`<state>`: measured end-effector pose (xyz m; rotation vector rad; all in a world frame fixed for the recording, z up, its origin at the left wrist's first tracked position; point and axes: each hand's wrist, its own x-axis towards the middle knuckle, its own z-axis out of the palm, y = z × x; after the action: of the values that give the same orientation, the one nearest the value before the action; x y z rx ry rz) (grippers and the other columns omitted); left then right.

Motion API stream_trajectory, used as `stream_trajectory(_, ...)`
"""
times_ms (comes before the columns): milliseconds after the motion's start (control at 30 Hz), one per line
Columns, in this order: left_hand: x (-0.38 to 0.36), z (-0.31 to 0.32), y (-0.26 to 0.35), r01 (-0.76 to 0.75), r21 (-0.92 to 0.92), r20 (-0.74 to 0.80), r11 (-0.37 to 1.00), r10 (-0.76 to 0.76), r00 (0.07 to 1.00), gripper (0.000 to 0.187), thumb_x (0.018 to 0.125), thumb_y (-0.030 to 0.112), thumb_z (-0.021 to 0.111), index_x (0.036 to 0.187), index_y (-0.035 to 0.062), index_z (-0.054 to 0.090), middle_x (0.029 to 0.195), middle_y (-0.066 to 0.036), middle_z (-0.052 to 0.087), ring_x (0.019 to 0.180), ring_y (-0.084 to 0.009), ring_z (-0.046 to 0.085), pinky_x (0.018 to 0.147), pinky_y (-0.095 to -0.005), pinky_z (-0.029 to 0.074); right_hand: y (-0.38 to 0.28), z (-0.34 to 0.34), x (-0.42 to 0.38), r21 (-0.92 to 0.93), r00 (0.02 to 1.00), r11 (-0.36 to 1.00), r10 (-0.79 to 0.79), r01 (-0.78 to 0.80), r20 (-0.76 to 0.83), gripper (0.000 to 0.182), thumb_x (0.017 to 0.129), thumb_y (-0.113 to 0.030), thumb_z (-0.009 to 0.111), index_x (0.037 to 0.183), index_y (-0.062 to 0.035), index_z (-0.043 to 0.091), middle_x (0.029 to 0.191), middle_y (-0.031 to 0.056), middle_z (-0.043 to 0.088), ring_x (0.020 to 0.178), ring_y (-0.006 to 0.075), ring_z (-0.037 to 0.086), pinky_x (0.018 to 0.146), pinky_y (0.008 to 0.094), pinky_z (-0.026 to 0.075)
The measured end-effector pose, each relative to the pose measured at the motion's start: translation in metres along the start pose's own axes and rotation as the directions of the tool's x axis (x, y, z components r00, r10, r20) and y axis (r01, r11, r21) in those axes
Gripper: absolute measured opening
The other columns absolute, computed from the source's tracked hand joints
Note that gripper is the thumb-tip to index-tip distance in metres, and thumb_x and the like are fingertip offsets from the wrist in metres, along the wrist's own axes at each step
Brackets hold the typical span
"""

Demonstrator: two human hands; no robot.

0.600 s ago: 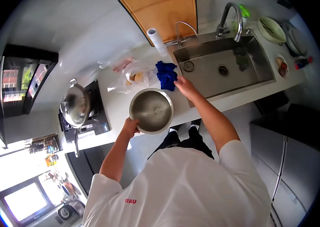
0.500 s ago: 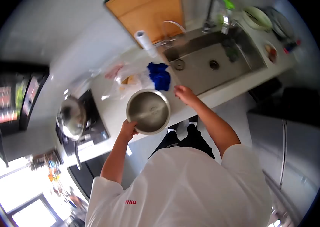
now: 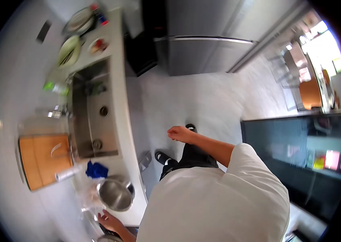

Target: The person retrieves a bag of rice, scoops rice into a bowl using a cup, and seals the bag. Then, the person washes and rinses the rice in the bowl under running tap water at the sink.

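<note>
A round stainless steel bowl [image 3: 115,196] stands on the counter at lower left, with the rim of another shiny metal piece [image 3: 129,188] behind it. My left hand [image 3: 109,221] is just below the bowl, its fingers apart and holding nothing; a small gap seems to separate them from the rim. My right hand [image 3: 179,134] hangs in front of my body above the floor, fingers curled together with nothing visible in them. A crumpled blue cloth [image 3: 96,170] lies between the bowl and the sink. Blurred clear plastic bags [image 3: 88,194] lie beside the bowl.
The steel sink [image 3: 114,133] is set into the counter [image 3: 127,161]. A wooden board [image 3: 43,159] and a white roll [image 3: 66,174] are at the wall side. Beyond the sink are a pale green bowl [image 3: 69,50] and a small plate [image 3: 98,46]. A refrigerator [image 3: 202,54] stands ahead.
My left hand has let go of the bowl, which now stands on the counter. My view and body have turned right, toward the floor and refrigerator. My right hand has moved away from the counter.
</note>
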<state>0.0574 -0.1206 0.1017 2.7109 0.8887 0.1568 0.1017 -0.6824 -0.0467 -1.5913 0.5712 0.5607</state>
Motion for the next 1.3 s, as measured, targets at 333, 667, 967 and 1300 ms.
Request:
stream_trajectory(333,-0.28,0.204,0.485,-0.228,-0.54,0.751,0.81,0.586,0.304,0.029,0.098,0.029,0.067,0.119,0.0079,0.065,0.094,-0.002,0.07,0.07,-0.0087,0.061,0.057,-0.024,0.048,0.142,-0.356,-0.167,0.269,0.902,0.96,0.052,0.073,-0.429,0.038,0.098,-0.028,0.062,0.122,0.0009,0.066,0.102,0.0099,0.072,0.093,0.0163,0.067,0.083,0.0335,0.054)
stream_trajectory(667,-0.769,0.295,0.826,-0.419,-0.689,0.685,0.592,0.342,-0.643,0.035,0.1,0.029,0.063,0.121,0.0008,0.063,0.099,-0.005,0.066,0.075,-0.0124,0.065,0.059,-0.0268,0.055,0.239,-0.636,-0.336,0.51,0.474,0.767,0.309,0.389,-0.825,0.033,0.101,-0.022,0.06,0.125,0.0017,0.063,0.104,0.0078,0.069,0.093,0.0162,0.065,0.081,0.0315,0.054)
stream_trajectory(967,-1.012,0.368,1.005,-0.528,-0.7,0.621,0.48,0.045,-0.782,0.043,0.099,0.027,0.063,0.132,-0.0005,0.054,0.102,-0.009,0.065,0.077,-0.0167,0.066,0.059,-0.0317,0.057,0.297,-0.817,-0.325,0.547,0.14,0.447,0.67,0.708,-0.729,0.03,0.099,-0.02,0.06,0.121,0.0003,0.063,0.106,0.0102,0.07,0.092,0.0178,0.067,0.076,0.0327,0.056)
stream_trajectory(1300,-1.45,0.376,1.157,-0.595,-0.686,0.663,0.419,0.023,-0.748,0.046,0.099,0.021,0.06,0.138,0.0005,0.046,0.114,-0.012,0.058,0.089,-0.0218,0.064,0.068,-0.0381,0.059,0.497,-1.218,-0.438,0.439,-0.43,0.579,0.811,0.687,-0.396,0.03,0.094,-0.015,0.06,0.119,0.0017,0.061,0.097,0.0092,0.068,0.078,0.0159,0.066,0.062,0.0316,0.056)
